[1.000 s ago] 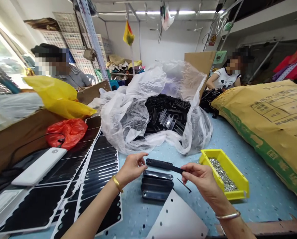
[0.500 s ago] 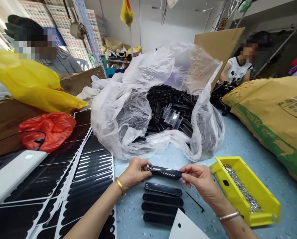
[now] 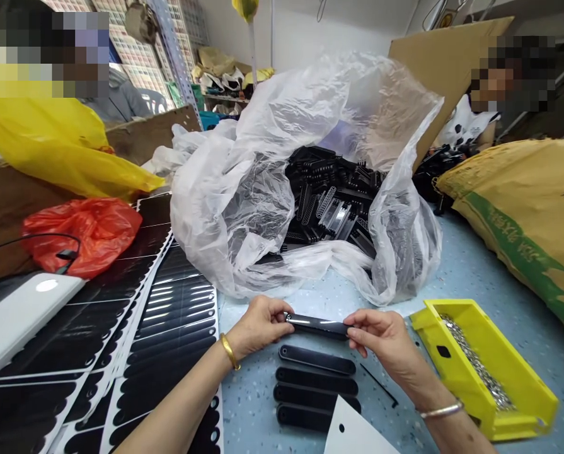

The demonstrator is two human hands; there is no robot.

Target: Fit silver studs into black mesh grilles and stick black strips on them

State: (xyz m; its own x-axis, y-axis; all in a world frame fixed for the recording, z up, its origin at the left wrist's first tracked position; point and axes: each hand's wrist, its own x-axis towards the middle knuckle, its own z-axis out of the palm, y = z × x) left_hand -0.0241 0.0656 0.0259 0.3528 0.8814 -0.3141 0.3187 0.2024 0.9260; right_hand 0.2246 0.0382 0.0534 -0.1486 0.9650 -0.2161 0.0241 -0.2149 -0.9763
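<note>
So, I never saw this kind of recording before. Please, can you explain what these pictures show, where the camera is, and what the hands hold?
These pictures come from one camera worn on a person's head, looking forward and down, so the bare arms are that person's own. No machine is involved. The left hand and right hand together hold a narrow black strip by its ends. On the speckled blue table lie four similar black strips, a yellow tray of small metal pieces, and sheets of black shapes. Beyond them, a clear plastic bag holds many black parts.
</note>
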